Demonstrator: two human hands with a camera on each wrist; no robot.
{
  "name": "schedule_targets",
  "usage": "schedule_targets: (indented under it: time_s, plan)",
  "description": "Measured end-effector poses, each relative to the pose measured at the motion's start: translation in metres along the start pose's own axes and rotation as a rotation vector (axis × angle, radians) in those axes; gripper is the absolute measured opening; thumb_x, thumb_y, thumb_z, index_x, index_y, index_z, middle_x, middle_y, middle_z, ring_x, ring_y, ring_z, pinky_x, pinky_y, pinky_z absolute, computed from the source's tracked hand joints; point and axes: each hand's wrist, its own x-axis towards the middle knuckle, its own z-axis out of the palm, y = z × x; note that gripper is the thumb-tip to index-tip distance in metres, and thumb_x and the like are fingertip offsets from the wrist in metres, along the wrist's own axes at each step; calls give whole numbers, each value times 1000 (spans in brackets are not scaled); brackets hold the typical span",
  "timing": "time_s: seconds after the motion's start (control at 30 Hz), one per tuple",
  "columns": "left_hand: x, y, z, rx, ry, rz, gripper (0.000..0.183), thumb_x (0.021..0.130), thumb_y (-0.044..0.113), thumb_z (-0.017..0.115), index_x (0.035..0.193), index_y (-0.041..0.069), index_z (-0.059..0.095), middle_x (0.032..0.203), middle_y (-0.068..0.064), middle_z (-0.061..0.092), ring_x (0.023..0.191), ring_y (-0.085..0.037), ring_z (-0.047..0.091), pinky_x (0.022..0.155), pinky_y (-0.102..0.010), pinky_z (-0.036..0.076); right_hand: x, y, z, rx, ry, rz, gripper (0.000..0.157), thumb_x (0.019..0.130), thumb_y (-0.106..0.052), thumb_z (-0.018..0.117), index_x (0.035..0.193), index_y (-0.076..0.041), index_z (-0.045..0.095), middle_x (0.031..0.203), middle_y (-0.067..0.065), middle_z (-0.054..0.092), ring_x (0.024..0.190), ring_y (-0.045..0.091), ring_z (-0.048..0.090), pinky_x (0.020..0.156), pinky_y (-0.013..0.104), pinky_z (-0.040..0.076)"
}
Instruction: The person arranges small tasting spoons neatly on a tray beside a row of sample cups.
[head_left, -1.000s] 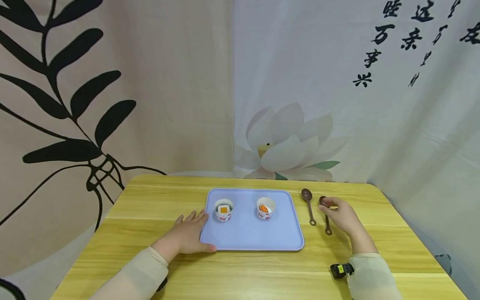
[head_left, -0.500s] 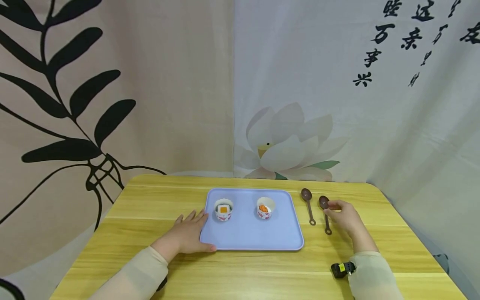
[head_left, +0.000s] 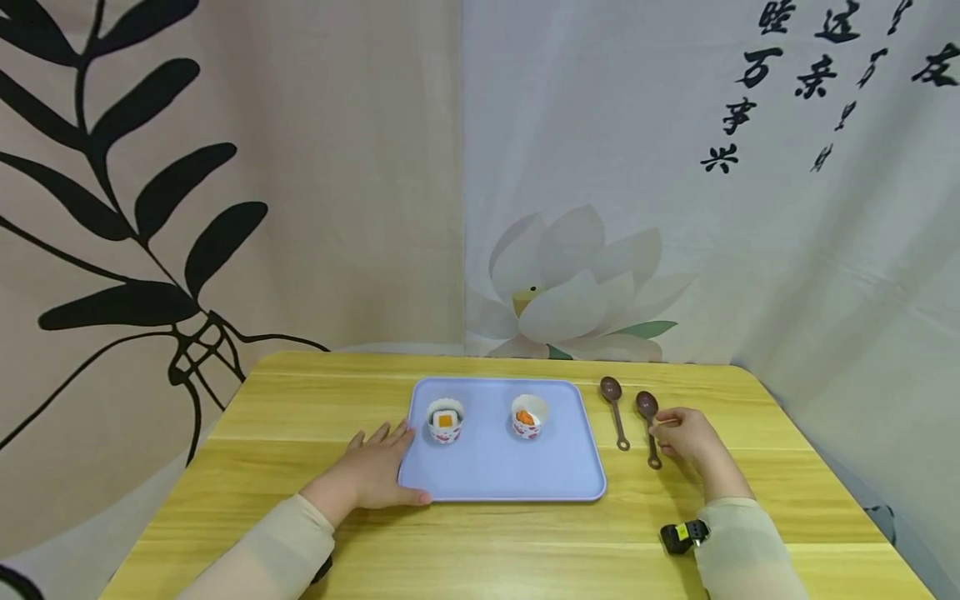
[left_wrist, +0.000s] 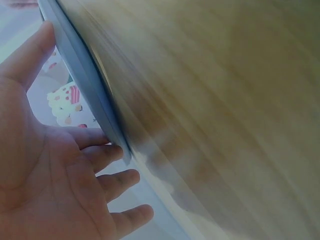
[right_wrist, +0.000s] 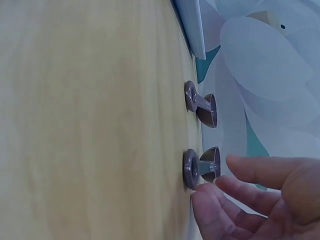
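Observation:
A lavender tray [head_left: 502, 475] lies on the wooden table. My left hand [head_left: 375, 471] rests at its left edge with fingers spread; in the left wrist view the thumb and index finger meet the tray rim [left_wrist: 95, 90]. Two brown spoons lie to the tray's right, bowls pointing away. My right hand [head_left: 693, 437] is at the handle of the right spoon [head_left: 647, 406], fingers bent loosely beside it. In the right wrist view the thumb [right_wrist: 250, 167] stands apart from the fingers, close to that spoon. The left spoon [head_left: 611, 389] lies untouched between it and the tray.
On the tray stand two patterned paper cups: the left cup [head_left: 446, 435] holds a white and orange piece, the right cup [head_left: 527, 431] orange pieces. A printed curtain [head_left: 375, 208] hangs behind the table's far edge. Bare wood [head_left: 517, 550] stretches in front of the tray.
My right hand has slid from the right spoon's bowl down toward its handle, uncovering the bowl. The spoon stays in place. My left hand remains at the tray. The head view shifted slightly.

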Motion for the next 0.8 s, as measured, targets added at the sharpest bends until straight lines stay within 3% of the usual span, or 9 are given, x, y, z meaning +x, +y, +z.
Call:
schedule_targets:
  time_s: [0.33, 0.8]
  plan:
    - [-1, 0, -1, -6, -6, -1, 115, 76, 71, 72, 154, -4, 32, 161, -22, 27, 146, -49, 22, 112, -72, 13, 5, 1, 1, -40, -13, 15, 42, 97, -2, 62, 131, 19, 47, 110, 29, 61, 78, 20, 63, 68, 32, 59]
    - [0, -1, 1, -5, 4, -1, 115, 75, 71, 72, 154, -4, 32, 161, -21, 27, 147, -48, 22, 113, -71, 12, 9, 0, 5, -118, -6, -5, 40, 92, -1, 65, 125, 17, 52, 99, 23, 62, 73, 20, 63, 64, 31, 57]
